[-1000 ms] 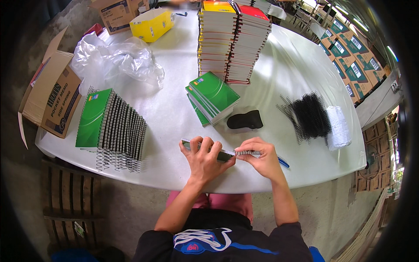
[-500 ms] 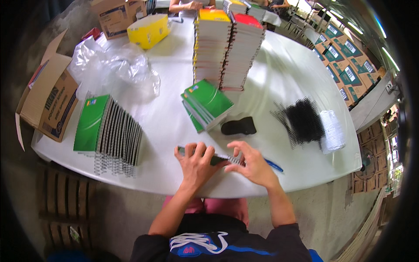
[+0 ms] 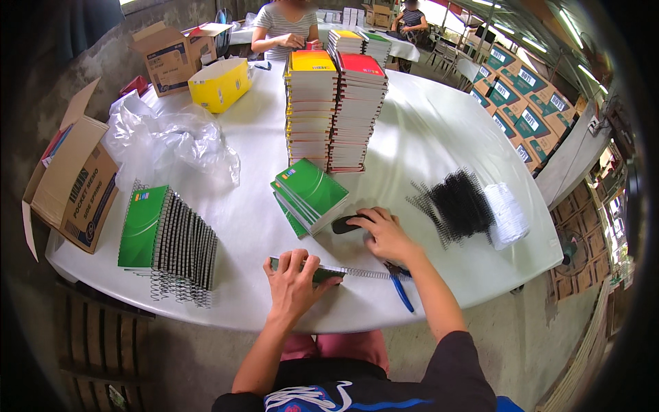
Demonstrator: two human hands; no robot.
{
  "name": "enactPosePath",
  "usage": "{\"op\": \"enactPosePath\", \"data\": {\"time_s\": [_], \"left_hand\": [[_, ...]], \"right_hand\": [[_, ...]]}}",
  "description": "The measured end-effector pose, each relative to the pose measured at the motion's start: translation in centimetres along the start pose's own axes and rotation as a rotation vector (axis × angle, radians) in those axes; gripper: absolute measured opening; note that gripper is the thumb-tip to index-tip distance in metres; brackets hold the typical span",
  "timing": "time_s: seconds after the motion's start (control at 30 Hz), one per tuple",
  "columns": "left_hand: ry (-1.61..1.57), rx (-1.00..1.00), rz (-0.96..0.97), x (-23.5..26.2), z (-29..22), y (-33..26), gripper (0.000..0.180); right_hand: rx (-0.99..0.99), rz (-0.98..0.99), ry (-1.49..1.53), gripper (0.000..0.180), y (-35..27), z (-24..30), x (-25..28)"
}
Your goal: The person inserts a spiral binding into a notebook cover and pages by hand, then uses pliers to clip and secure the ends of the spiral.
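My left hand (image 3: pixel 294 278) is closed around a small green-covered notebook (image 3: pixel 329 274) near the table's front edge. A thin wire coil (image 3: pixel 371 273) runs along its edge and sticks out well past its right end. My right hand (image 3: pixel 388 237) has its fingers curled over the right end of a flat black oblong piece (image 3: pixel 345 224), whose material I cannot make out. Under my right wrist, blue-handled pliers (image 3: pixel 402 294) lie by the coil's free end. Behind my hands is a small loose pile of green notebooks (image 3: pixel 312 196).
Spiral-bound green notebooks (image 3: pixel 145 226) stand in a row at left. Tall stacks of yellow (image 3: pixel 309 110) and red (image 3: pixel 357 117) notebooks rise behind. Black coils (image 3: pixel 458 206) lie beside a white roll (image 3: pixel 506 214) at right. Plastic wrap (image 3: pixel 175 141) and cartons (image 3: pixel 89 182) occupy the left. A person (image 3: pixel 287 31) sits opposite.
My right hand has left the notebook's coil and reached forward onto the black piece. My left hand keeps the notebook. The view has tilted up, showing more of the person opposite.
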State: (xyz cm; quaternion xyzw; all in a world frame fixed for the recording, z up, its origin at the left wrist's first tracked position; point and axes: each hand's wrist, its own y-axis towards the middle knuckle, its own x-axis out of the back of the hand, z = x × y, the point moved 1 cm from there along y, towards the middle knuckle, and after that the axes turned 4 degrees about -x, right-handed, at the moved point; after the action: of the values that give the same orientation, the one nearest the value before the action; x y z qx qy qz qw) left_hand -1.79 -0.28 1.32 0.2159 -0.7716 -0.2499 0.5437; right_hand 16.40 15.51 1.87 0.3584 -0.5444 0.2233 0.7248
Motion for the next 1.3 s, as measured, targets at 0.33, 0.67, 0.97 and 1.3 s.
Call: {"op": "enactPosePath", "data": {"time_s": [0.33,0.67,0.97,1.3], "left_hand": [[-0.031,-0.011,0.051,0.6,0.7,-0.6,0.047],[-0.043,-0.004,0.092,0.4,0.8,0.0,0.049],[-0.103,0.072,0.056,0.5,1.1,0.0,0.055],[-0.285,0.137,0.003,0.2,2.7,-0.2,0.053]], "right_hand": [[-0.031,0.064,1.519,0.031,-0.9,1.9,0.9],[-0.128,0.167,1.232,0.028,-2.3,5.2,0.8],[-0.245,0.039,0.992,0.028,-2.1,6.0,1.4],[-0.234,0.108,1.205,0.027,-1.6,7.6,2.0]]}}
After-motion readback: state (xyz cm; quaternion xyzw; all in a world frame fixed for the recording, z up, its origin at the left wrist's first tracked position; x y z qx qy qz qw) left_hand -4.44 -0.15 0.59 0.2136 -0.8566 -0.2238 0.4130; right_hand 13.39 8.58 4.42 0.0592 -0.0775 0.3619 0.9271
